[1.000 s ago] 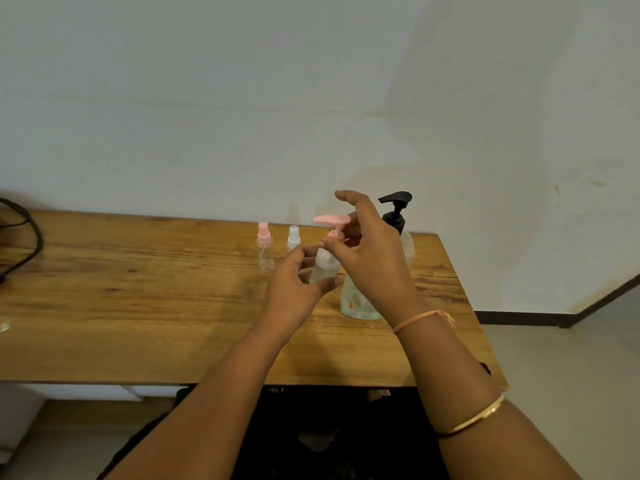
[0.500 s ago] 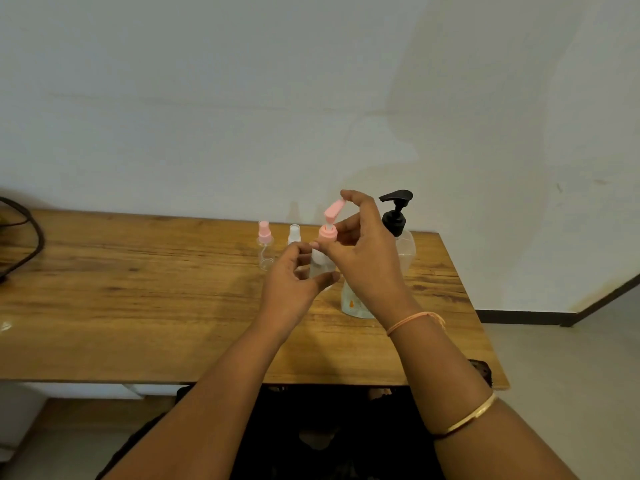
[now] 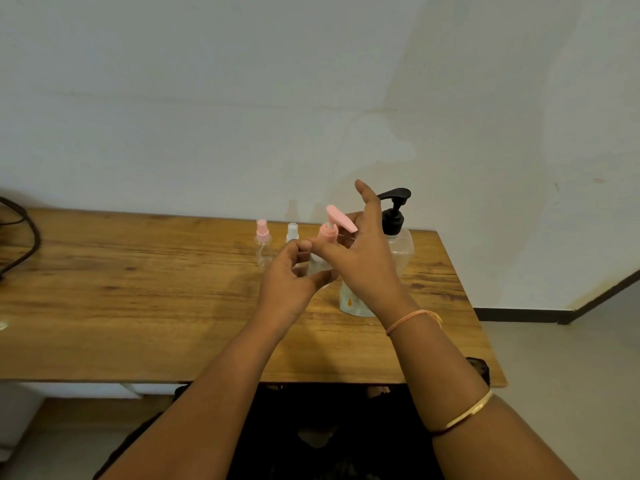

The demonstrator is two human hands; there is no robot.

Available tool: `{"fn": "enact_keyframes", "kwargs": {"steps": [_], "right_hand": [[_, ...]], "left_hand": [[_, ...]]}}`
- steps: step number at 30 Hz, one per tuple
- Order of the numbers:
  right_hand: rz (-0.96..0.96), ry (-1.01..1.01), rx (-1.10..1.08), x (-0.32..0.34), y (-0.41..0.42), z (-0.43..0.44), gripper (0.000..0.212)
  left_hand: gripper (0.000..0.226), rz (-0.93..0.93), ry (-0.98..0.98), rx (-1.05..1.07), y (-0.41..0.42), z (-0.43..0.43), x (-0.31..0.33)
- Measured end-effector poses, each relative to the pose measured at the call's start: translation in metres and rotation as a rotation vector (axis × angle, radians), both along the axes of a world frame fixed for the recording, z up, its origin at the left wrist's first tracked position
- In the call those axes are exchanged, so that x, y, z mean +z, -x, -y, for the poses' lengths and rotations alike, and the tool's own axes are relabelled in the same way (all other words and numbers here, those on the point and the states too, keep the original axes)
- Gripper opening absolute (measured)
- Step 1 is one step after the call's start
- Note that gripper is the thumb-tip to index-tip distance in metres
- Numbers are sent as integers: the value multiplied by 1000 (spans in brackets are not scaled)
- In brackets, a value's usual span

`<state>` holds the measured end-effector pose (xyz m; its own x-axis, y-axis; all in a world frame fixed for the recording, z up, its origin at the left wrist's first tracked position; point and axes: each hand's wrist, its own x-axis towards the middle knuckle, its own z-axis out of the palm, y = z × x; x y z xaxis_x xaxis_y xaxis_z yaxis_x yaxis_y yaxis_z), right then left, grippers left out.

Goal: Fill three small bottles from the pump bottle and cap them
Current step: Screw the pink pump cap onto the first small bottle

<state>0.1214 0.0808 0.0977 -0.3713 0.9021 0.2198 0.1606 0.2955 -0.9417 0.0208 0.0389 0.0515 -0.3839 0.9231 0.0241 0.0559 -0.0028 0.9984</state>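
My left hand (image 3: 289, 284) grips a small clear bottle (image 3: 319, 263) above the wooden table (image 3: 138, 306). My right hand (image 3: 363, 258) pinches that bottle's pink pump cap (image 3: 332, 226) at its collar, with the index finger raised. The pink nozzle points up and to the right. Behind my right hand stands the large clear pump bottle (image 3: 401, 251) with its black pump head (image 3: 394, 209). Two more small bottles stand at the back: one with a pink spray cap (image 3: 263, 244), one with a clear cap (image 3: 292, 232).
A black cable (image 3: 20, 237) loops at the table's left end. The white wall rises right behind the table. Bare floor lies to the right of the table edge.
The pink pump cap has turned in my right hand's fingers: its nozzle swung from pointing left, through upright, to pointing right. My left hand has kept hold of the small bottle.
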Motion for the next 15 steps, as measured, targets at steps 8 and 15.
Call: {"fn": "enact_keyframes", "kwargs": {"steps": [8, 15], "right_hand": [[-57, 69, 24, 0, 0, -3, 47], [-77, 103, 87, 0, -1, -3, 33]], "left_hand": [[37, -5, 9, 16, 2, -1, -3], [39, 21, 8, -9, 1, 0, 0]]}}
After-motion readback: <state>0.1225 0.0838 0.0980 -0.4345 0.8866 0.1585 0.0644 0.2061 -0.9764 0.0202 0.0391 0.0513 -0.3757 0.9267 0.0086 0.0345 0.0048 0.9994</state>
